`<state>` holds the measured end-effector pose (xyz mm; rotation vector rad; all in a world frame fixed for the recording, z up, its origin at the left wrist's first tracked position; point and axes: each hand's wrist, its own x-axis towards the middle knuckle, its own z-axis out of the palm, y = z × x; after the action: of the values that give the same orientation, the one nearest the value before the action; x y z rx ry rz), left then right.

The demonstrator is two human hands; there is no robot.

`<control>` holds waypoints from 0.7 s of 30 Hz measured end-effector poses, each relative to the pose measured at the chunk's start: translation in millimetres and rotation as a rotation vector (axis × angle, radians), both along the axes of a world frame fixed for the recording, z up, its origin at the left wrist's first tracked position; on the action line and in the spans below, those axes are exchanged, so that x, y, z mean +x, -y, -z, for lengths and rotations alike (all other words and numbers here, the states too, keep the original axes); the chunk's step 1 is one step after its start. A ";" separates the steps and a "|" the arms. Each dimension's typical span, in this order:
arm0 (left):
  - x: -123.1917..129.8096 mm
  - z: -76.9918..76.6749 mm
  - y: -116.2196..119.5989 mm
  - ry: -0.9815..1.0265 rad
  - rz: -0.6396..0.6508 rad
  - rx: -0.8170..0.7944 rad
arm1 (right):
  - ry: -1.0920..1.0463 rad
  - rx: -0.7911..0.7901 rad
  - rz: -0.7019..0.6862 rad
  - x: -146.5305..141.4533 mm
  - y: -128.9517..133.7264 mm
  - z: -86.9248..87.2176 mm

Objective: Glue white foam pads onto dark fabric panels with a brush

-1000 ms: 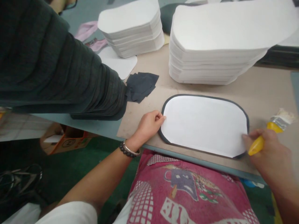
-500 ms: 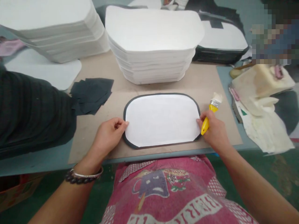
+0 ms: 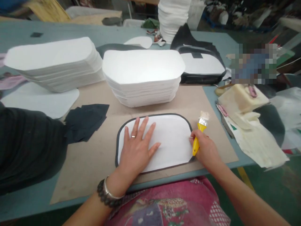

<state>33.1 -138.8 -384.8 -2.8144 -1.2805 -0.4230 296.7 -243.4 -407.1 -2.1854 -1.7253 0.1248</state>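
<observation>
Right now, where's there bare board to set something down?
The brown board is bare between the dark scraps and left hand; a smaller patch lies right of the brush. Farther back, beyond the black-edged panel, it's crowded with white stacks.

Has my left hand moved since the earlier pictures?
Yes, against the middle white stack, your left hand moved right, from the left edge of the panel onto its face.

Board [image 3: 89,160] on worktop [image 3: 70,33]; panel [image 3: 174,135] on board, patches [image 3: 88,121] left of it. Middle stack [image 3: 143,69] behind panel, another stack [image 3: 58,62] further left. Cloth [image 3: 261,150] right of board.
</observation>
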 end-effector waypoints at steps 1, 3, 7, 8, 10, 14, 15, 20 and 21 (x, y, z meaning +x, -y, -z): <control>8.1 4.9 0.7 -0.041 0.014 -0.019 | 0.011 0.001 0.000 -0.2 0.5 0.5; 15.7 14.2 0.4 -0.091 0.017 -0.055 | 0.039 0.003 0.001 -0.5 2.0 0.5; 12.1 23.6 -2.1 -0.115 0.014 -0.059 | 0.118 0.018 0.039 -10.8 -2.1 -5.7; 10.8 24.3 -2.5 -0.118 0.014 -0.053 | 0.133 0.029 0.046 -17.4 -7.0 -8.1; 9.4 24.7 -2.9 -0.123 0.019 -0.045 | 0.142 0.073 -0.018 -35.1 -22.4 -12.1; 10.4 25.1 -3.5 -0.124 0.030 -0.051 | 0.097 0.130 -0.278 -69.1 -61.6 -10.6; 10.7 25.1 -3.6 -0.124 0.030 -0.055 | 0.085 0.116 -0.300 -73.7 -68.6 -7.9; 10.4 24.5 -2.5 -0.126 0.011 -0.067 | 0.076 0.075 -0.314 -77.1 -78.0 5.4; 10.0 24.2 -2.0 -0.127 0.008 -0.072 | 0.076 0.078 -0.311 -75.7 -77.4 5.4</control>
<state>43.1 -136.8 -409.0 -2.8530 -1.2846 -0.1975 221.0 -166.0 -412.5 -1.8762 -2.0669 0.0509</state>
